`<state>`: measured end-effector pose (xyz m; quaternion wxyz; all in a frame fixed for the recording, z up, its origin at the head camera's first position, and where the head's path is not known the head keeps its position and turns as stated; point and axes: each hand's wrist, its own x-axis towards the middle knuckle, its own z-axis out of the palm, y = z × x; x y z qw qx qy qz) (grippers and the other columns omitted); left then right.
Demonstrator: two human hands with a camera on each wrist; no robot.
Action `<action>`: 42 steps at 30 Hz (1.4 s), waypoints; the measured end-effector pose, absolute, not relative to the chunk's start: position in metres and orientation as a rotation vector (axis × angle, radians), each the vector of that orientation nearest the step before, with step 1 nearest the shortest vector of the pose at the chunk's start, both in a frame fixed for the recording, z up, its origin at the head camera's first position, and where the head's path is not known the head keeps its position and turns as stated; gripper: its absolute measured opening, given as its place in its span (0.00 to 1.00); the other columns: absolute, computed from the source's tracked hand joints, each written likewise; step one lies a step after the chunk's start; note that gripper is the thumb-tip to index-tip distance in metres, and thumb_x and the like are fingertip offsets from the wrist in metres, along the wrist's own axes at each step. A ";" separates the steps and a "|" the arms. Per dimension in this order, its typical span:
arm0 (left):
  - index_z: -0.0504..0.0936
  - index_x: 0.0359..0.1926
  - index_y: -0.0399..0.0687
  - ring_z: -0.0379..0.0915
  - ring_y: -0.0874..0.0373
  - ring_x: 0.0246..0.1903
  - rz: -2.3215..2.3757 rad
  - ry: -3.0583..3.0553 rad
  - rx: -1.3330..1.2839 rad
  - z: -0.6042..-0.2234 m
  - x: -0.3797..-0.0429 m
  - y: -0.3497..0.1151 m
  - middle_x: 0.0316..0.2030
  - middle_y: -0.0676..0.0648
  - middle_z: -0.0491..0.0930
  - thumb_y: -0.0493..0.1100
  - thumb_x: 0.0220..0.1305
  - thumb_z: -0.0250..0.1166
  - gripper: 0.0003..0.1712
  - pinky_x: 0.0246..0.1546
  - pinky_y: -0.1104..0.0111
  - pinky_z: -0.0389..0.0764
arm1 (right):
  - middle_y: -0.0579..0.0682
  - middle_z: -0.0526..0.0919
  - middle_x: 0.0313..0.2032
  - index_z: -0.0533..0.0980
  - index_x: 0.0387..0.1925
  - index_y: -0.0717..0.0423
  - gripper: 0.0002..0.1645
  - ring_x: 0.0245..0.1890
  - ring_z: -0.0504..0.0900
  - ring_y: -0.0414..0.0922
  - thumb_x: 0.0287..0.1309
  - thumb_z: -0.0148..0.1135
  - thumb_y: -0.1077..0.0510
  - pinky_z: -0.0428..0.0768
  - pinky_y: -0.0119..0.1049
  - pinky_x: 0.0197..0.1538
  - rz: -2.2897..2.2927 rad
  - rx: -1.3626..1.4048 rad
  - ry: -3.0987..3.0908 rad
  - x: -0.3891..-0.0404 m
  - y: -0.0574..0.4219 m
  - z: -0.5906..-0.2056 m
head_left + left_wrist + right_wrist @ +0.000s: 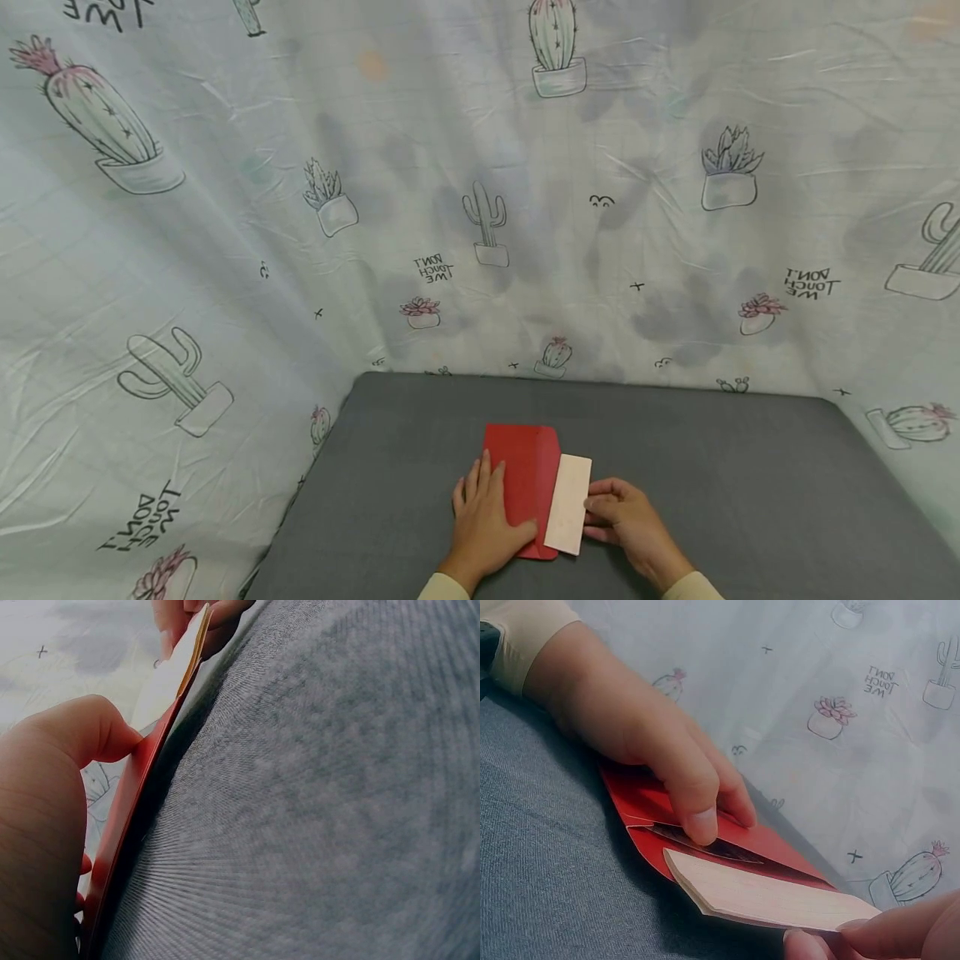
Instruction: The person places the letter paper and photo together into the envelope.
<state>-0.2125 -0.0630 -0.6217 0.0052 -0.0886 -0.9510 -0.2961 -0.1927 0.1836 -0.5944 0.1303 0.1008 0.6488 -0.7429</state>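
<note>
A red envelope (pixel 522 483) lies on the grey cloth-covered table, its long opening on the right side. My left hand (pixel 483 525) rests on its left part with fingers extended, the thumb touching near the opening. Between thumb and fingers my right hand (pixel 630 521) pinches the right edge of a pale, folded piece of paper (pixel 568 504). That paper lies over the envelope's right edge, outside the opening. In the right wrist view, the envelope's mouth (pixel 727 846) gapes and shows a dark inside; the layered folds of the paper (pixel 757 891) show at its near end.
The grey table surface (pixel 712 467) spreads around both hands. Behind and at the sides hangs a pale curtain (pixel 480 125) printed with cacti, meeting the table's back edge.
</note>
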 end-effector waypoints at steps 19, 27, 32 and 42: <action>0.68 0.80 0.40 0.50 0.38 0.80 -0.937 -2.959 -0.283 -0.620 -0.213 -0.064 0.84 0.37 0.53 0.62 0.53 0.70 0.57 0.73 0.32 0.46 | 0.57 0.85 0.39 0.74 0.54 0.74 0.16 0.38 0.88 0.51 0.69 0.66 0.70 0.90 0.47 0.41 -2.157 0.241 1.871 -0.193 0.165 -0.596; 0.68 0.80 0.40 0.49 0.39 0.80 -0.941 -2.960 -0.282 -0.618 -0.212 -0.064 0.84 0.38 0.53 0.62 0.53 0.70 0.57 0.73 0.32 0.46 | 0.56 0.85 0.38 0.75 0.54 0.72 0.16 0.38 0.88 0.51 0.68 0.67 0.70 0.90 0.47 0.41 -2.150 0.242 1.877 -0.192 0.162 -0.592; 0.68 0.80 0.39 0.50 0.38 0.80 -0.947 -2.955 -0.282 -0.618 -0.211 -0.064 0.84 0.37 0.53 0.62 0.53 0.70 0.57 0.73 0.32 0.45 | 0.56 0.85 0.38 0.75 0.54 0.73 0.16 0.37 0.87 0.51 0.69 0.66 0.70 0.90 0.48 0.41 -2.142 0.258 1.893 -0.193 0.160 -0.592; 0.68 0.80 0.39 0.50 0.38 0.80 -0.961 -2.953 -0.283 -0.617 -0.211 -0.064 0.84 0.38 0.52 0.62 0.54 0.70 0.57 0.73 0.32 0.45 | 0.57 0.85 0.39 0.75 0.55 0.74 0.16 0.37 0.87 0.50 0.70 0.66 0.69 0.90 0.46 0.41 -2.136 0.227 1.898 -0.193 0.157 -0.592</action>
